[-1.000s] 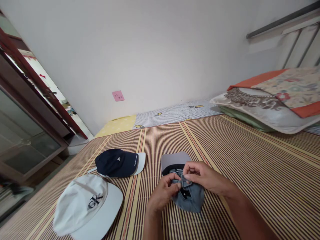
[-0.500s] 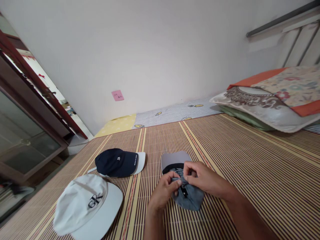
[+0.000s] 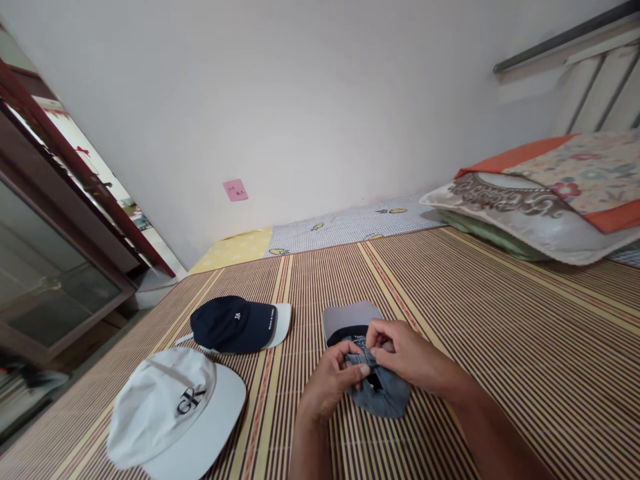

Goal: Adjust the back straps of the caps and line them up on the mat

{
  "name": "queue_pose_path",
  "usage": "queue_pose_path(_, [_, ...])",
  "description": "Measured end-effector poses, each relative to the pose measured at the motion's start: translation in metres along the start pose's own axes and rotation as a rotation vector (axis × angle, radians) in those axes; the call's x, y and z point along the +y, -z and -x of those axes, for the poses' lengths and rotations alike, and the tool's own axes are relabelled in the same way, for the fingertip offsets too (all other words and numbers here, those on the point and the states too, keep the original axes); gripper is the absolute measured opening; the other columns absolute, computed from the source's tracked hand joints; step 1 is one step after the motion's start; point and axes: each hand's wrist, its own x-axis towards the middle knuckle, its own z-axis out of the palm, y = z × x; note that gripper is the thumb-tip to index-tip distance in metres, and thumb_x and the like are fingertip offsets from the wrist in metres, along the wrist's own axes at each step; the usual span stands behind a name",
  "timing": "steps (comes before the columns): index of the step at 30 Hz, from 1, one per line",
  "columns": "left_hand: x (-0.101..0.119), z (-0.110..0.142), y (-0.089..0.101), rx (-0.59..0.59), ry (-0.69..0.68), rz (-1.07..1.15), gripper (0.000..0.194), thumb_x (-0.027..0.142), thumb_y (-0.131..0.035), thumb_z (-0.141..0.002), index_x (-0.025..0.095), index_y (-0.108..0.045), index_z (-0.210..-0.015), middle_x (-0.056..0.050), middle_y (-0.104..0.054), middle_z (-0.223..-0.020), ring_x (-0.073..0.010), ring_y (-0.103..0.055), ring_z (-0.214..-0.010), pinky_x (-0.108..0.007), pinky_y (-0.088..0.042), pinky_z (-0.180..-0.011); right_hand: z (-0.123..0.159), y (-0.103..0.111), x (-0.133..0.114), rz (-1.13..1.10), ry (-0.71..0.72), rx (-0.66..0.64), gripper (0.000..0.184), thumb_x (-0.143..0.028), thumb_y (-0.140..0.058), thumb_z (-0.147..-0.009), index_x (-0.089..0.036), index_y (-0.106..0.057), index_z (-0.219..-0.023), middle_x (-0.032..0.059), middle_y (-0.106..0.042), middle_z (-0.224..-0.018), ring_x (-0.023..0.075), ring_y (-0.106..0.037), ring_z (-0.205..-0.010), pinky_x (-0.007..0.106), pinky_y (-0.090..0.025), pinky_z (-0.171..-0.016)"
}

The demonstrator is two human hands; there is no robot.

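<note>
A blue denim cap with a grey brim lies on the striped mat, its brim pointing away from me. My left hand pinches the cap's back strap area from the left, thumb and fingertips close together. From the right, my right hand grips the same part with thumb and curled index finger. The fingertips hide most of the strap and its fastening. To the left rest a navy cap with a white brim edge and a white cap with dark letters on its front.
The striped bamboo mat covers the bed. Stacked pillows lie at the right by the wall. A pink note is stuck on the white wall. A glass-panelled cabinet and a doorway stand at the left.
My left thumb has shifted slightly right over the strap opening. The denim cap's near part has moved a little to the right; the other caps stay put.
</note>
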Motion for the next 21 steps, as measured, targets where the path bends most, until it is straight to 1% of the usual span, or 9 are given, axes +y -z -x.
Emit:
queue_pose_path(5, [-0.0008,-0.0022,-0.0002,0.033,-0.011,-0.006,0.040,0.045,-0.085,-0.072,0.017,-0.060,-0.084,0.006,-0.056,-0.062,-0.0080,-0.044,-0.053,-0.023,-0.031,-0.054,0.0014,-0.0005,-0.0026,0.024,0.024,0.006,0.014,-0.008,-0.058,-0.076,-0.022,-0.055,-0.073,-0.0066,-0.049,-0.062,0.0111,-0.043,-0.057,0.026,-0.028,-0.053])
queue_pose_path(10, [-0.0032,-0.0050,-0.0015,0.056,-0.013,-0.001,0.044,0.047,-0.087,-0.069,0.017,-0.060,-0.085,0.006,-0.056,-0.063,-0.0076,-0.044,-0.052,-0.023,-0.032,-0.053,-0.0004,-0.0031,-0.0064,0.115,0.027,0.085,0.017,-0.005,-0.059,-0.073,-0.022,-0.055,-0.073,-0.0046,-0.056,-0.067,0.0126,-0.050,-0.063,0.026,-0.035,-0.059])
queue_pose_path(13, [-0.0029,-0.0061,-0.0032,0.075,-0.008,0.002,0.046,0.047,-0.089,-0.067,0.017,-0.059,-0.084,0.007,-0.054,-0.060,-0.0076,-0.043,-0.051,-0.023,-0.032,-0.052,-0.0025,-0.0048,-0.0049,0.122,0.029,0.096,0.019,-0.003,-0.058,-0.073,-0.021,-0.055,-0.072,-0.0034,-0.059,-0.071,0.0127,-0.052,-0.064,0.026,-0.037,-0.060])
queue_pose_path(17, [0.0001,-0.0060,-0.0058,0.097,0.006,0.009,0.048,0.045,-0.092,-0.062,0.016,-0.058,-0.082,0.007,-0.055,-0.061,-0.0071,-0.044,-0.051,-0.022,-0.034,-0.053,-0.0032,-0.0045,-0.0034,0.149,0.023,0.099,0.020,-0.001,-0.057,-0.071,-0.021,-0.054,-0.071,-0.0041,-0.057,-0.069,0.0120,-0.049,-0.061,0.026,-0.035,-0.058])
queue_pose_path(21, [0.0020,-0.0050,-0.0070,0.114,0.016,0.011,0.047,0.043,-0.092,-0.063,0.017,-0.059,-0.082,0.007,-0.055,-0.060,-0.0075,-0.046,-0.051,-0.022,-0.036,-0.052,-0.0017,-0.0025,-0.0042,0.130,0.013,0.051,0.018,-0.004,-0.058,-0.072,-0.022,-0.054,-0.072,-0.0052,-0.054,-0.066,0.0120,-0.047,-0.059,0.026,-0.031,-0.056])
